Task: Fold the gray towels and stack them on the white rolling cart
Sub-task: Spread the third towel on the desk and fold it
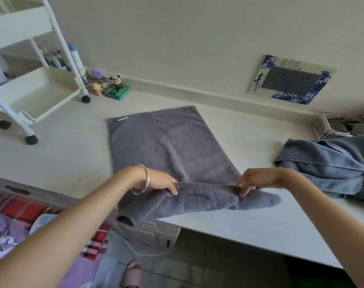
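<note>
A gray towel point(168, 146) lies lengthwise on the white worktop point(260, 138), its far end flat toward twelve o'clock and its near end lifted and rolled over at the worktop's near edge. The left hand point(159, 181) pinches the near hem at about seven o'clock of the towel, thumb over and fingers tucked under the cloth. The right hand point(252, 179) grips the same hem toward five o'clock, fingertips closed on the thick fold. One near corner droops off the edge below the left hand.

The step in hand looks like the first fold, bringing the near end over to meet the far end. To do it well, both hands should lift together and keep the hem taut between them, so the hanging corner comes up rather than dragging. Carry the hem toward twelve o'clock and lay it squarely on the far edge, corners matched, near the small label point(122, 118). Then smooth outward from the middle before releasing.

A second, bluish-gray towel point(326, 165) sits crumpled at three o'clock, apart from the first, not yet folded. The white rolling cart point(37, 94) stands at ten o'clock on the worktop, and its lower tray seems bare; no folded towel shows on it.
</note>
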